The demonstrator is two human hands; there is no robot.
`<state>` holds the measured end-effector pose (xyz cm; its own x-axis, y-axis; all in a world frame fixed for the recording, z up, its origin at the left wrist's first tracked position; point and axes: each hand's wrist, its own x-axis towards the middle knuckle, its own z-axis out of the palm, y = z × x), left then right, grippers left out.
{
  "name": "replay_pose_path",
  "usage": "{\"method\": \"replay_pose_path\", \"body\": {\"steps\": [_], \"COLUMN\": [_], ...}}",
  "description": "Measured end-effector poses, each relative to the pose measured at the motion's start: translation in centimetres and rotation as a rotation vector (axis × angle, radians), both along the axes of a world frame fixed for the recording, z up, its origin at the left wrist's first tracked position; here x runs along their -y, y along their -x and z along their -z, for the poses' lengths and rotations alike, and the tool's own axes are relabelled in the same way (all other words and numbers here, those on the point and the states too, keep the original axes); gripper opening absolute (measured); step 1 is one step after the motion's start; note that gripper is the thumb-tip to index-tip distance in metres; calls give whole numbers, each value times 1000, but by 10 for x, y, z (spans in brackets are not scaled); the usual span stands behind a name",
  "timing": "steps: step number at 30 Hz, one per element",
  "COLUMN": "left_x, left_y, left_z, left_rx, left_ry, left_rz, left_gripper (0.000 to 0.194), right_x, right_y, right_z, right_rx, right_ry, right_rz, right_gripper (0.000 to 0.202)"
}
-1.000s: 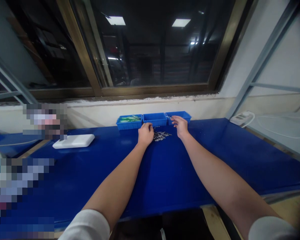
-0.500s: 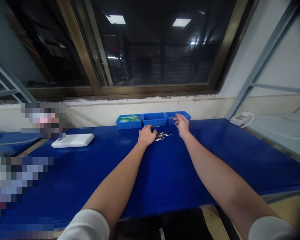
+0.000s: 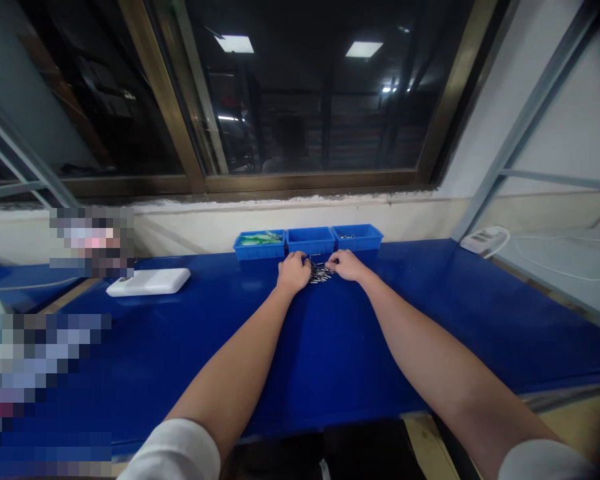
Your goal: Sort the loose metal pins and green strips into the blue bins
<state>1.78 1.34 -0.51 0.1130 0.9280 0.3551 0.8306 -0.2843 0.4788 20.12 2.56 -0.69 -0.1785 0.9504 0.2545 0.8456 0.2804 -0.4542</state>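
Note:
A loose pile of thin, shiny metal pieces [image 3: 322, 274], like screws or pins, lies on the blue tabletop [image 3: 320, 347]. Against the pile's left side is my left hand [image 3: 294, 272], its fingers curled in and the tips partly hidden. My right hand [image 3: 347, 265] reaches into the pile from the right with thumb and fingers pinched together; whatever is between them is too small to make out. Behind the hands stand three blue bins in a row: the left bin [image 3: 260, 251] holds green-and-white items, the middle bin [image 3: 310, 242] looks bare inside, and the right bin [image 3: 359, 244] contains some small metal pieces.
A white oblong device [image 3: 149, 282] rests on the table to the left, near blurred-out items. At the right back edge lies a white power strip [image 3: 485, 239] with a cable. Grey metal struts [image 3: 520, 127] rise on both sides, with a window behind.
My right hand has come from the right bin down and left to the metal pile, its fingers now pinched. My left hand has stayed beside the pile.

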Motion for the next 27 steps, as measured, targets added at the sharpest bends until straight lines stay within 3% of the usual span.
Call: {"method": "replay_pose_path", "body": {"steps": [7,17,23,27], "left_x": [1,11,3,4], "left_y": [1,0,1,1], "left_z": [-1,-6,-3,-4], "left_rx": [34,150,173,162], "left_ry": [-48,-222,-220,-197], "left_rz": [39,343,290,254], "left_gripper": [25,16,17,20], "right_x": [0,9,10,9], "right_y": [0,14,16,17], "right_z": [1,-9,-7,-6], "right_rx": [30,-181,-413,-413], "right_ry": [-24,-207,-161,-168], "right_rz": [11,7,-45,-94], "right_gripper": [37,46,47,37]}}
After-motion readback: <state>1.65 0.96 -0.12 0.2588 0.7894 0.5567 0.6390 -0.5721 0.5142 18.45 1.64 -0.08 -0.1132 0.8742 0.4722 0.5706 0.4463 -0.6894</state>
